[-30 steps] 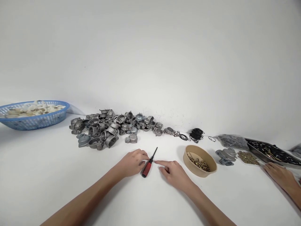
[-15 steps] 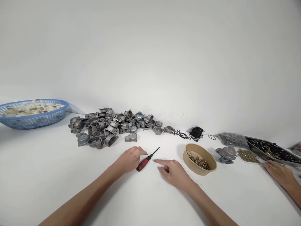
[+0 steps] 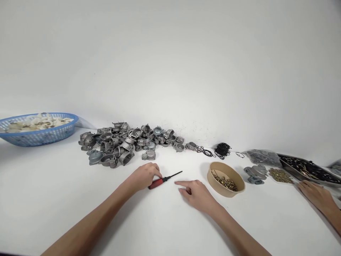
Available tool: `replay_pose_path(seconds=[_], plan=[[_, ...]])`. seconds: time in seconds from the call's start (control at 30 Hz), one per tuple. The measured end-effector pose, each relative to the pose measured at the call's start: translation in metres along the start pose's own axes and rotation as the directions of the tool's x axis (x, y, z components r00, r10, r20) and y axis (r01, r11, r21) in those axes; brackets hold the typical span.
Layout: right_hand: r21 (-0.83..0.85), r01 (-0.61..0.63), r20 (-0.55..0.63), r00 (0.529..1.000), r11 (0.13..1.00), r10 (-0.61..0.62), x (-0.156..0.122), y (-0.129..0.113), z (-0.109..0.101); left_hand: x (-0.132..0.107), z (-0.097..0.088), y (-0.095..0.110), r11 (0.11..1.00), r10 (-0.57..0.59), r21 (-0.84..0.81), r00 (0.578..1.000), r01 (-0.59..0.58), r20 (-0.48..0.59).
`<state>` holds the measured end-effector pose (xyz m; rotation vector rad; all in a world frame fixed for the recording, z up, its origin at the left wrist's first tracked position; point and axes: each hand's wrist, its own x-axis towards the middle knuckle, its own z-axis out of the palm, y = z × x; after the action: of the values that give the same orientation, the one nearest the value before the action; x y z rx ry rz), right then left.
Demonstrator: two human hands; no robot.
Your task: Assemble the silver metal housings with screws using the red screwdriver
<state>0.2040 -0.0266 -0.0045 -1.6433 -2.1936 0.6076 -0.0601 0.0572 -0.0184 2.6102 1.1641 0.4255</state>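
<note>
Screwdriver (image 3: 165, 179) now lies turned clockwise on desk (image 3: 160, 227): repositioned, not driving anything. Left hand (image 3: 146, 175) touches its handle (image 3: 155, 184), pinch unclear; right hand (image 3: 197, 195), index extended, grips nothing.

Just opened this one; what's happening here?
A person's left hand is on the red handle of a screwdriver, its tip aimed toward the right. The right hand, holding nothing, points its index finger near the shaft without touching it. A pile of grey metal housings lies beyond, and a tan bowl of screws stands right. Another person's hand rests at far right.
</note>
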Motion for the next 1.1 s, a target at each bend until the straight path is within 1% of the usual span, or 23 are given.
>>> replay_pose_path(seconds=[0.17, 0.37, 0.5, 0.63, 0.73, 0.93, 1.1], plan=[[-0.005, 0.011, 0.0, 1.0, 1.0, -0.011, -0.001, -0.003, -0.001, -0.004, -0.004, 0.006, 0.995, 0.065, -0.07, 0.998, -0.065, -0.006], [-0.014, 0.04, -0.002, 0.999, 0.999, -0.04, -0.001, -0.002, -0.002, -0.003, -0.002, 0.011, 0.987, 0.093, -0.135, 0.995, -0.088, 0.031], [0.003, 0.072, 0.009, 0.997, 0.997, -0.072, -0.001, 0.0, -0.002, -0.001, -0.001, 0.019, 0.982, 0.125, -0.149, 0.992, -0.118, 0.034], [0.016, 0.112, 0.031, 0.993, 0.994, -0.112, -0.001, 0.0, -0.003, 0.0, 0.002, 0.029, 0.985, 0.118, -0.131, 0.993, -0.115, 0.013], [0.015, 0.124, 0.027, 0.992, 0.992, -0.125, -0.001, 0.001, -0.002, 0.001, 0.007, 0.033, 0.986, 0.112, -0.122, 0.994, -0.112, -0.009], [0.027, 0.181, 0.008, 0.983, 0.983, -0.181, 0.001, 0.006, 0.003, 0.002, 0.011, 0.033, 0.991, 0.09, -0.099, 0.995, -0.094, -0.049], [0.028, 0.211, -0.004, 0.978, 0.977, -0.211, 0.0, 0.002, 0.006, 0.002, 0.013, 0.032, 0.988, 0.079, -0.122, 0.993, -0.09, -0.093]])
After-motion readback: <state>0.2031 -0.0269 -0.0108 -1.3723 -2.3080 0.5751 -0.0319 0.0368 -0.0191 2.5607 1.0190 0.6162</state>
